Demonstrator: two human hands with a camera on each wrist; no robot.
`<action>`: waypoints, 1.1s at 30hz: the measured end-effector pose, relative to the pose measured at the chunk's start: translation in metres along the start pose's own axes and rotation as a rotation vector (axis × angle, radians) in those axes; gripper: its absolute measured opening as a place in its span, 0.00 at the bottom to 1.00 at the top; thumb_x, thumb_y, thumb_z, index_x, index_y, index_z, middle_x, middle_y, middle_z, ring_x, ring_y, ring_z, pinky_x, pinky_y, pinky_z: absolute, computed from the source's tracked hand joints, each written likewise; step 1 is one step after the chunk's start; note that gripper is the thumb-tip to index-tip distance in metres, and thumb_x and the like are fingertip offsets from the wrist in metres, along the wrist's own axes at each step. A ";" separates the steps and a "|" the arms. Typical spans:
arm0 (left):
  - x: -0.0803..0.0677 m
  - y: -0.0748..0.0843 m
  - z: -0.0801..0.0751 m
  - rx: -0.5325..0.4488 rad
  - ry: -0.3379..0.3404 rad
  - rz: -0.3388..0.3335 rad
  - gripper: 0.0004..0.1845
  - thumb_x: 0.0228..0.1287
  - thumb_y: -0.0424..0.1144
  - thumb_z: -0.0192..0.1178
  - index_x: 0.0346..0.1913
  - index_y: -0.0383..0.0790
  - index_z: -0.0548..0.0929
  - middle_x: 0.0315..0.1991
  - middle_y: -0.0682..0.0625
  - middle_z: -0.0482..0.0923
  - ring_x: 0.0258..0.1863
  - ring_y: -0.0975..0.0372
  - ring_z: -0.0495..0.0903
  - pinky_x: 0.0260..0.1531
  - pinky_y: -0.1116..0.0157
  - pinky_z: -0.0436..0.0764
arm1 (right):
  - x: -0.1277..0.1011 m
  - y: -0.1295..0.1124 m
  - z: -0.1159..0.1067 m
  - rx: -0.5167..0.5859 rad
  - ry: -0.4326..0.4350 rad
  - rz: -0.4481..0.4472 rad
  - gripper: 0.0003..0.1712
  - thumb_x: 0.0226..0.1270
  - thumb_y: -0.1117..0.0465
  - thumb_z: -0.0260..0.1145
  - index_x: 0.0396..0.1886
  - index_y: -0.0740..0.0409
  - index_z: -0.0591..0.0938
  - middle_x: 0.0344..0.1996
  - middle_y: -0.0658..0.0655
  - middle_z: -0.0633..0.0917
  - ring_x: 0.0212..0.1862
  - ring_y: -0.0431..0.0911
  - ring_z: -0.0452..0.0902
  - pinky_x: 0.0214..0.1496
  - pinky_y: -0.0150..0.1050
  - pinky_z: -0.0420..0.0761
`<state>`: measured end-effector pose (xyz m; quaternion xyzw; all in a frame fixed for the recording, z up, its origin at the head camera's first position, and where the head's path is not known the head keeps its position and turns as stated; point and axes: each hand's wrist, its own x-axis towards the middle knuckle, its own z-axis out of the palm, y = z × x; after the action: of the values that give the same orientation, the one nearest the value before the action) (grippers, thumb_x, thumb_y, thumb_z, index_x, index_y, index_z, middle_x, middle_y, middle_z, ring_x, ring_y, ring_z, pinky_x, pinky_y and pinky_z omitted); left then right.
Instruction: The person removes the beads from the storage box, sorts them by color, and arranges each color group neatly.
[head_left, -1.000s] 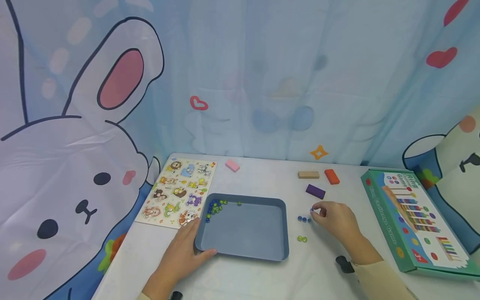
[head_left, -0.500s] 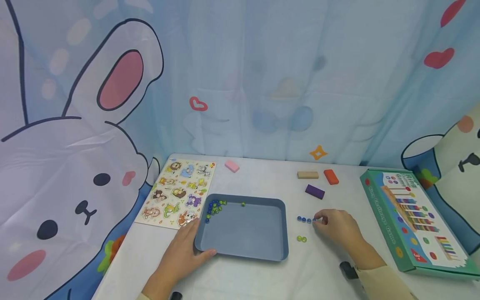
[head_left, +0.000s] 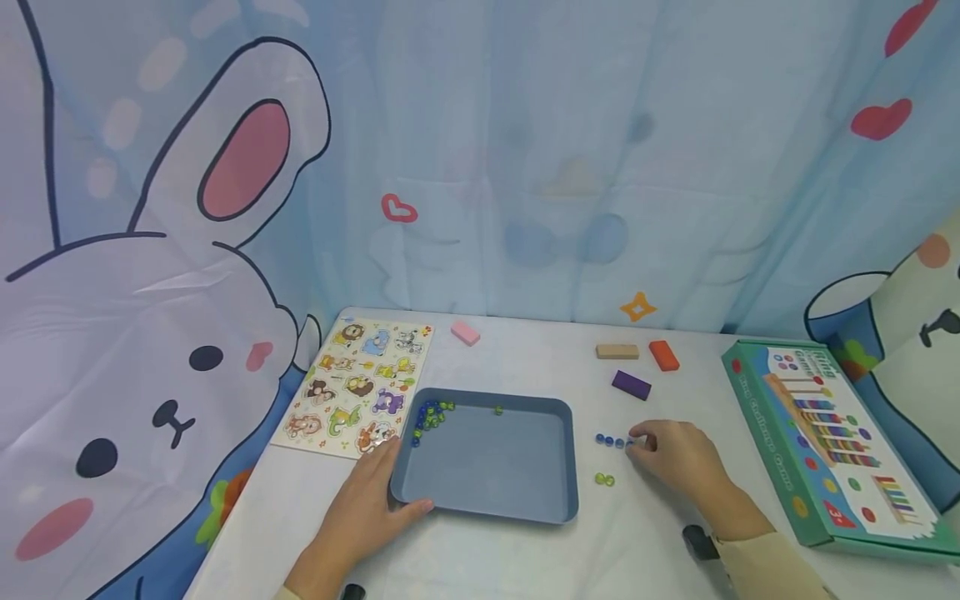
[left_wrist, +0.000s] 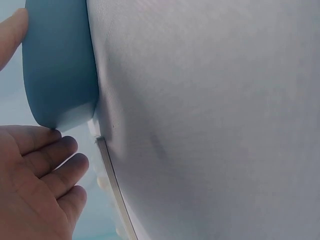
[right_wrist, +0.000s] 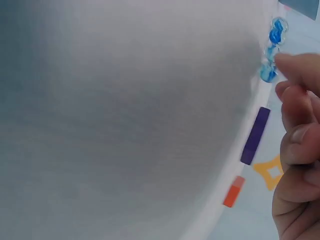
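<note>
My left hand rests against the near left corner of a grey-blue tray, thumb along the front side and fingers by the left side. In the left wrist view the fingers look relaxed and touch the tray wall. Blue and green marbles cluster in the tray's far left corner; a lone green marble lies near its back wall. Right of the tray, my right hand pinches a blue marble at the right end of a short row of blue marbles.
Two green marbles lie in front of the blue row. Behind are a purple block, a wooden block and an orange block. A pink block, animal puzzle board and green game box surround the tray.
My right hand has lowered the blue marble to the right end of the blue row. The lone green marble has rolled rightward in the tray. My left hand stays put.
</note>
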<state>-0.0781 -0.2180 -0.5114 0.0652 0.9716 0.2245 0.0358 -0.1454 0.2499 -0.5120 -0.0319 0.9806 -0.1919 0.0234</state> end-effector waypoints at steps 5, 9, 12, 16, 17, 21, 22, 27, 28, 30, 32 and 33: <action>0.001 -0.001 0.000 0.003 -0.005 -0.003 0.61 0.55 0.72 0.71 0.84 0.44 0.58 0.82 0.44 0.61 0.81 0.46 0.61 0.80 0.44 0.65 | 0.004 -0.016 -0.011 0.000 0.050 -0.047 0.17 0.61 0.55 0.79 0.48 0.56 0.91 0.19 0.46 0.78 0.24 0.42 0.69 0.24 0.32 0.68; 0.001 -0.001 0.000 0.006 0.001 0.003 0.61 0.55 0.72 0.71 0.83 0.44 0.59 0.82 0.44 0.61 0.81 0.47 0.62 0.80 0.44 0.65 | 0.011 -0.043 -0.021 -0.003 0.084 -0.115 0.16 0.63 0.55 0.79 0.48 0.56 0.91 0.18 0.46 0.77 0.23 0.41 0.68 0.23 0.31 0.68; 0.001 -0.001 0.000 0.007 0.005 0.006 0.61 0.55 0.72 0.71 0.83 0.44 0.59 0.82 0.44 0.62 0.81 0.47 0.62 0.80 0.44 0.65 | 0.020 -0.066 -0.025 0.009 0.089 -0.163 0.15 0.63 0.55 0.78 0.48 0.56 0.91 0.19 0.45 0.78 0.22 0.40 0.68 0.22 0.30 0.69; 0.001 -0.001 0.000 0.003 0.003 0.004 0.61 0.55 0.74 0.70 0.83 0.43 0.59 0.82 0.44 0.62 0.81 0.46 0.62 0.80 0.43 0.65 | 0.033 -0.097 -0.023 0.046 0.092 -0.220 0.14 0.64 0.55 0.77 0.46 0.55 0.92 0.19 0.46 0.79 0.20 0.39 0.69 0.20 0.30 0.70; 0.001 -0.001 0.000 0.001 0.001 0.003 0.61 0.55 0.74 0.69 0.83 0.43 0.59 0.82 0.44 0.61 0.81 0.46 0.62 0.80 0.43 0.64 | 0.036 -0.104 -0.022 0.053 0.094 -0.231 0.13 0.64 0.54 0.77 0.45 0.55 0.92 0.19 0.45 0.80 0.20 0.39 0.69 0.20 0.30 0.70; 0.001 -0.002 0.001 0.003 -0.005 -0.002 0.63 0.54 0.77 0.67 0.83 0.41 0.59 0.82 0.43 0.61 0.81 0.46 0.62 0.80 0.43 0.64 | 0.049 -0.126 -0.011 0.068 0.083 -0.252 0.11 0.64 0.55 0.77 0.43 0.55 0.93 0.21 0.47 0.84 0.21 0.38 0.72 0.22 0.31 0.73; 0.001 -0.002 0.001 0.004 -0.006 -0.001 0.63 0.54 0.77 0.67 0.83 0.41 0.59 0.82 0.43 0.61 0.81 0.46 0.61 0.80 0.43 0.64 | 0.052 -0.130 -0.008 0.062 0.074 -0.248 0.11 0.64 0.55 0.77 0.42 0.55 0.93 0.21 0.47 0.85 0.22 0.38 0.73 0.23 0.31 0.74; 0.001 -0.002 0.001 0.012 -0.002 0.003 0.63 0.53 0.78 0.66 0.83 0.40 0.59 0.82 0.43 0.61 0.81 0.47 0.61 0.80 0.44 0.64 | 0.066 -0.136 0.007 0.036 -0.013 -0.182 0.09 0.63 0.54 0.76 0.38 0.54 0.93 0.25 0.48 0.88 0.24 0.39 0.77 0.26 0.34 0.78; 0.001 -0.002 0.001 0.009 -0.002 0.004 0.63 0.53 0.78 0.66 0.83 0.40 0.59 0.82 0.43 0.61 0.81 0.47 0.61 0.81 0.44 0.64 | 0.067 -0.136 0.008 0.034 -0.033 -0.166 0.09 0.63 0.55 0.77 0.37 0.54 0.93 0.26 0.48 0.89 0.25 0.39 0.78 0.26 0.35 0.79; 0.002 -0.002 0.001 0.011 -0.001 0.005 0.63 0.53 0.78 0.66 0.83 0.40 0.59 0.82 0.44 0.61 0.81 0.47 0.61 0.81 0.44 0.64 | 0.069 -0.136 0.010 0.029 -0.062 -0.144 0.08 0.62 0.55 0.77 0.35 0.54 0.93 0.28 0.49 0.90 0.26 0.40 0.79 0.28 0.37 0.82; 0.002 -0.003 0.002 0.009 0.002 0.006 0.63 0.54 0.77 0.66 0.83 0.40 0.59 0.82 0.43 0.61 0.82 0.46 0.61 0.81 0.44 0.64 | 0.071 -0.137 0.010 0.022 -0.085 -0.131 0.08 0.62 0.56 0.77 0.35 0.55 0.92 0.30 0.51 0.92 0.27 0.40 0.81 0.30 0.38 0.84; 0.002 -0.003 0.002 0.008 0.004 0.006 0.63 0.54 0.77 0.67 0.83 0.40 0.60 0.82 0.44 0.61 0.82 0.46 0.61 0.81 0.44 0.64 | 0.072 -0.137 0.010 0.022 -0.093 -0.127 0.07 0.62 0.56 0.77 0.35 0.55 0.92 0.30 0.51 0.92 0.27 0.40 0.81 0.30 0.38 0.85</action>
<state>-0.0800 -0.2199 -0.5152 0.0680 0.9724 0.2208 0.0328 -0.2088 0.1141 -0.4720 -0.1027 0.9723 -0.2019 0.0573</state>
